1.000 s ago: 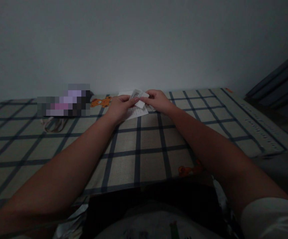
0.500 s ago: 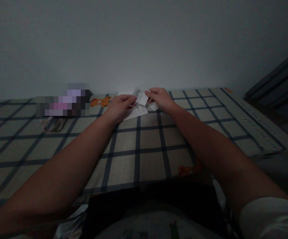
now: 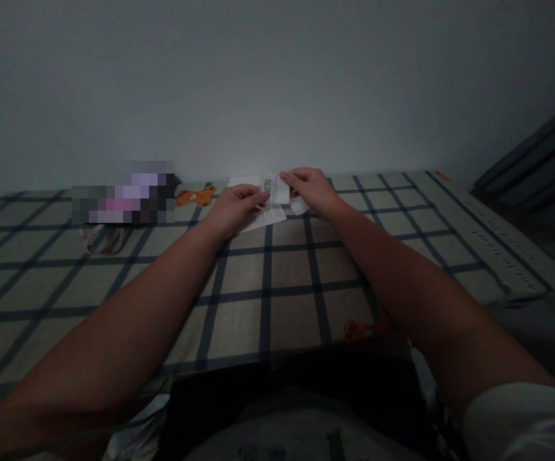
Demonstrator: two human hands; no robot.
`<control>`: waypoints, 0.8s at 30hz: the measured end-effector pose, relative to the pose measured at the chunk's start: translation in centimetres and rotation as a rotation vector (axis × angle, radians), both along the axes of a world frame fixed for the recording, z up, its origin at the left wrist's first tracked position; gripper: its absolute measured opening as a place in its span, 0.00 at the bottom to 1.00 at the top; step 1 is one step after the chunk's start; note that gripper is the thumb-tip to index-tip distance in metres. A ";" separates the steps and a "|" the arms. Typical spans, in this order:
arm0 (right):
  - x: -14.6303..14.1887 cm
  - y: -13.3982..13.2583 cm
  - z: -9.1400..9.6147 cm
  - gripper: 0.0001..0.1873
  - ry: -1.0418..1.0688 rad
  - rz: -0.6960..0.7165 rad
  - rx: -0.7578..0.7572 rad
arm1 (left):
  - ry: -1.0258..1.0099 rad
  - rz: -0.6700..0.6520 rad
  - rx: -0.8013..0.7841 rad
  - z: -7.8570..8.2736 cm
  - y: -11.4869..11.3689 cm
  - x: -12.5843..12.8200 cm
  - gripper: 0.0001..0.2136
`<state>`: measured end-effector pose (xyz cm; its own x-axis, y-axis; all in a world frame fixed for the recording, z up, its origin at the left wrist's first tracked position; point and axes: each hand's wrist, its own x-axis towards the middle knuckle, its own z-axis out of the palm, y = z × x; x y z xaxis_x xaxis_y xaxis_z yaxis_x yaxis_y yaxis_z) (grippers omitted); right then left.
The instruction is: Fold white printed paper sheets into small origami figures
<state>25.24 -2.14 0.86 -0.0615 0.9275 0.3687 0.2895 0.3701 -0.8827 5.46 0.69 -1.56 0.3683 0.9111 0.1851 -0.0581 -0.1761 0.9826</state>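
Note:
Between my hands is a small white printed paper slip (image 3: 280, 190) with dark print on its left part. My left hand (image 3: 233, 206) pinches its left edge between thumb and fingers. At the slip's upper right edge is my right hand (image 3: 312, 187), its thumb and forefinger closed on the paper. Under and in front of the slip lies a larger printed sheet (image 3: 265, 218) on the checked cloth. Another white paper (image 3: 244, 180) lies behind my left hand. A small white scrap (image 3: 299, 205) shows below my right hand; whether it is held cannot be seen.
The surface has a blue-checked cloth (image 3: 239, 275) with bear prints and stands against a plain wall (image 3: 277, 83). A blurred purple-and-pink object (image 3: 133, 192) with a looped strap (image 3: 107, 240) lies at left. Dark folded fabric (image 3: 541, 166) hangs at right.
The slip has turned from a tilt to nearly straight, its printed face more level. My left hand has shifted slightly right; my right hand has barely moved.

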 end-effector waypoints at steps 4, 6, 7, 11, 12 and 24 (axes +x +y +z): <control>-0.4 -0.2 -0.1 0.22 -0.032 0.050 -0.025 | -0.063 0.103 -0.013 0.8 -0.3 0.2 0.11; -0.4 -0.1 -0.3 0.19 -0.079 0.082 -0.040 | -0.121 0.098 -0.045 1.2 -0.5 0.3 0.11; -0.4 0.0 -0.4 0.17 -0.101 0.094 -0.038 | -0.138 0.088 -0.060 1.2 -0.6 0.3 0.11; -0.1 0.3 -0.6 0.14 -0.072 0.043 -0.030 | -0.105 0.019 -0.106 0.7 -0.8 0.5 0.10; 0.0 0.3 -0.6 0.14 -0.054 0.032 -0.038 | -0.086 -0.009 -0.115 0.5 -0.7 0.5 0.11; -0.3 -0.1 -0.3 0.11 0.031 0.121 -0.083 | 0.002 0.100 0.054 0.7 -0.8 0.1 0.15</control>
